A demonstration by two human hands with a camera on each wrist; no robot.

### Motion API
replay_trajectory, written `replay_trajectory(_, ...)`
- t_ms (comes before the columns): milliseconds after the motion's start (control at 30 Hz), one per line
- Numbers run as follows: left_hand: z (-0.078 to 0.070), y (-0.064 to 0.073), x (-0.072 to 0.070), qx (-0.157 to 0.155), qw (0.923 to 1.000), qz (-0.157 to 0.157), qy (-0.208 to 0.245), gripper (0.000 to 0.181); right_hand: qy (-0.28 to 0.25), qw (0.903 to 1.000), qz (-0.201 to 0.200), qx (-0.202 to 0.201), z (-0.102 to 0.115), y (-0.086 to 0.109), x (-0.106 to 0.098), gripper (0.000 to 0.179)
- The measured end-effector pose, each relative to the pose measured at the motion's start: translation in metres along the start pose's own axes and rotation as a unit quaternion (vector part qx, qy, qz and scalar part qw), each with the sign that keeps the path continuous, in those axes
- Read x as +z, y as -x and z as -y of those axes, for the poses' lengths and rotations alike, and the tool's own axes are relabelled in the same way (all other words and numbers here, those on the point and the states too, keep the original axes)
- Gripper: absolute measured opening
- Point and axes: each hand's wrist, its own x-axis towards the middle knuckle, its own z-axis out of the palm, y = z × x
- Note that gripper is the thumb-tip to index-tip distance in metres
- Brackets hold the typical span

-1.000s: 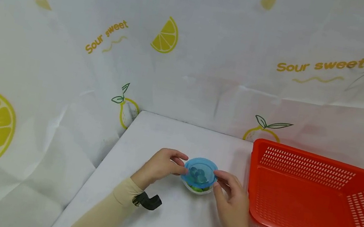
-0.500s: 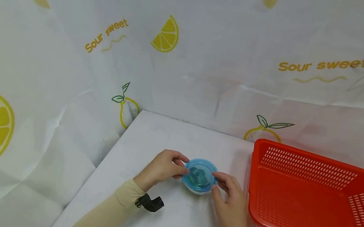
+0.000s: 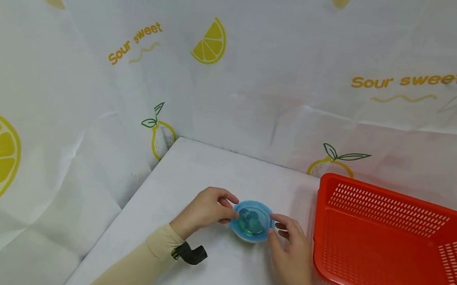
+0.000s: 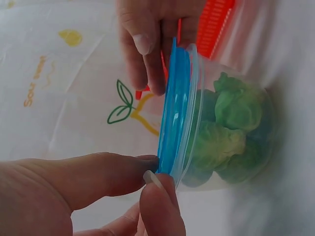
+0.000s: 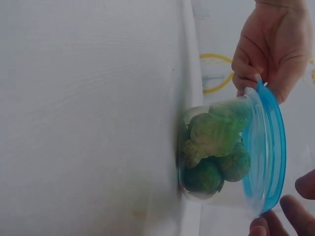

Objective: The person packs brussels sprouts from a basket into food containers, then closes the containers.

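A small clear plastic container (image 5: 202, 110) stands on the table with several Brussels sprouts (image 4: 238, 108) inside. Its translucent blue lid (image 3: 253, 217) lies over the mouth, and the wrist views show it against the clear rim. At the lid's left edge my left hand (image 3: 205, 212) pinches the rim between thumb and fingertip. My right hand (image 3: 293, 256) is at the opposite edge, fingers loosely extended, with fingertips (image 5: 261, 226) at the rim and a gap between index finger and thumb. The exact contact there is partly hidden.
A large red plastic basket (image 3: 375, 242) with slotted sides stands on the right of the white table (image 3: 206, 169). White sheeting (image 3: 265, 83) printed with lemons rises behind and at the left.
The blue lid, earlier tilted with green showing below its front edge, has come down over the container. My right index finger has lifted slightly from the rim; my left hand has barely moved.
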Motion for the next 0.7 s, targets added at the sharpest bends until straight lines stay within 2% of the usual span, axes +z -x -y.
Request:
replay_trajectory(100,-0.001,0.001,-0.002,-0.005,1.0,0.004,-0.003,0.038,-0.017,0.9996,0.004,0.023,-0.001,-0.004,0.001,0.041)
replay_trajectory(200,-0.001,0.002,-0.003,-0.015,0.9998,0.015,-0.003,0.039,-0.038,0.9971,0.016,0.064,-0.002,-0.009,0.002,0.046)
replay_trajectory(367,-0.001,0.002,-0.002,-0.021,0.9993,0.031,-0.001,0.037,-0.056,0.9887,0.064,0.123,-0.004,-0.015,0.0,0.047)
replay_trajectory(533,0.001,0.0,-0.002,-0.018,0.9996,0.022,-0.001,0.035,-0.073,0.9829,0.111,0.128,-0.005,-0.02,-0.001,0.048)
replay_trajectory(700,0.005,-0.004,-0.003,-0.009,0.9999,0.011,0.009,0.036,-0.094,0.9801,0.119,0.128,-0.003,-0.024,-0.003,0.047)
